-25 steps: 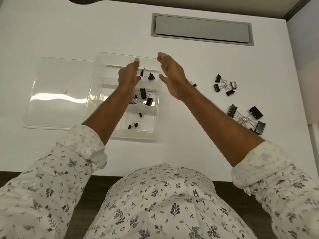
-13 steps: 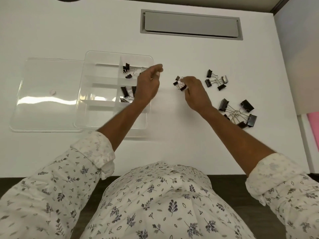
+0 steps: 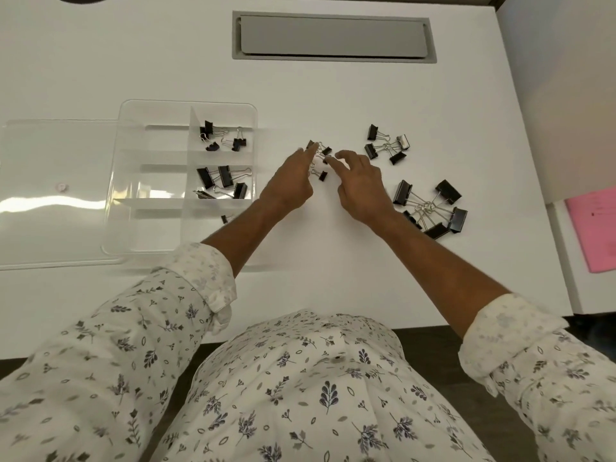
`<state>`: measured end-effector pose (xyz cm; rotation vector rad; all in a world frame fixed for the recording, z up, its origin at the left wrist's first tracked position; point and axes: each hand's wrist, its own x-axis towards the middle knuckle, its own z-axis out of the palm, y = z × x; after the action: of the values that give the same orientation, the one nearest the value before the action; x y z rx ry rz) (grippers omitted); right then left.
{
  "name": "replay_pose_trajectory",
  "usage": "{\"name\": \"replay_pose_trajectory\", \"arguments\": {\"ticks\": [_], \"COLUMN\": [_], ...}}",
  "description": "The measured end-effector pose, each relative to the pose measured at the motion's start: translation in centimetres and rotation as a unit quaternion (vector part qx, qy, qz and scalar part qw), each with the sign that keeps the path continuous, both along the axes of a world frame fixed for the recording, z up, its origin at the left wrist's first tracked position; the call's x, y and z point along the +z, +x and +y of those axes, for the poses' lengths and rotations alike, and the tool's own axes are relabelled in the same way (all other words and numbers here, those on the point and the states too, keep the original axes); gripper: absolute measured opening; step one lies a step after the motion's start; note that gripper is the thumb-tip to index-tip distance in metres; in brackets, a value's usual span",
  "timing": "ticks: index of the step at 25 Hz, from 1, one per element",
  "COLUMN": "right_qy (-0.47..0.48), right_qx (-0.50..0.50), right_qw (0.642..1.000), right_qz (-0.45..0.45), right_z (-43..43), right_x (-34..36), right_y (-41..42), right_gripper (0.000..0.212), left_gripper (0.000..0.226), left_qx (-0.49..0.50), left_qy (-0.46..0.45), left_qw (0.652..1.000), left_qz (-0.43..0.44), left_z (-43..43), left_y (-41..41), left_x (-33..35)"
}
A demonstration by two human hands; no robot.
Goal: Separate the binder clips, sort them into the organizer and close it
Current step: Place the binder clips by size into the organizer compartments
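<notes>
Our left grip (image 3: 290,185) has crossed from the organizer (image 3: 150,105) to join the right grip (image 3: 361,185) at the small clip cluster (image 3: 320,155) on the table (image 3: 133,45), w/ fingertips (image 3: 305,155) of both touching it; can't tell if either pinches. Prob. separation starts.

Your table (image 3: 133,55) looks smooth, matt white. The organizer (image 3: 186,103) and its lid (image 3: 56,161) are clear, glossy plastic. The binder clips (image 3: 448,191) have matt black bodies with shiny metal wire handles.
</notes>
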<state>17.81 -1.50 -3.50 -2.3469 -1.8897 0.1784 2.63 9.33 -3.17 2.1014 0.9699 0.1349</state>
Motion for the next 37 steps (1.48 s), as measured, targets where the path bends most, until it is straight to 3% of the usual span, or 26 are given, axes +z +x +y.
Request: {"name": "replay_pose_trajectory", "arguments": {"ticks": [5,10,13,18,22,26,37], "right_qy": [0.000,0.067,0.046,0.050,0.093,0.045,0.051], "right_qx": [0.015,0.002,-0.017,-0.048,-0.047,-0.008,-0.031], "right_qw": [1.000,0.992,0.985,0.982,0.971,0.982,0.985], "right_qz": [-0.006,0.104,0.166,0.174,0.217,0.186,0.165], "right_z": [0.9,-0.6,-1.0,-0.6,-0.9,0.4,0.7], "right_x": [-0.6,-1.4,-1.4,-1.4,-0.7,-1.0,-2.6], "right_y": [1.3,1.6,1.3,0.7,-0.2,-1.3,-1.5], "right_gripper": [0.049,0.012,0.014,0.010,0.030,0.040,0.024], "left_gripper": [0.076,0.049,0.025,0.013,0.015,0.017,0.017], "left_qx": [-0.022,-0.003,0.011,0.055,0.041,0.050,0.117], "left_qy": [0.113,0.144,0.148,0.143,0.156,0.135,0.066], "left_qw": [0.990,0.983,0.983,0.986,0.982,0.983,0.988], "left_qz": [0.084,0.112,0.108,0.069,0.103,0.112,0.074], "left_z": [-0.1,-0.4,-0.7,-1.0,-1.4,-2.3,-4.1], "left_y": [0.3,-0.7,-1.1,-1.5,-1.8,-2.4,-3.6], "left_x": [-0.1,-0.4,-0.9,-0.7,-0.5,-0.4,0.2]}}
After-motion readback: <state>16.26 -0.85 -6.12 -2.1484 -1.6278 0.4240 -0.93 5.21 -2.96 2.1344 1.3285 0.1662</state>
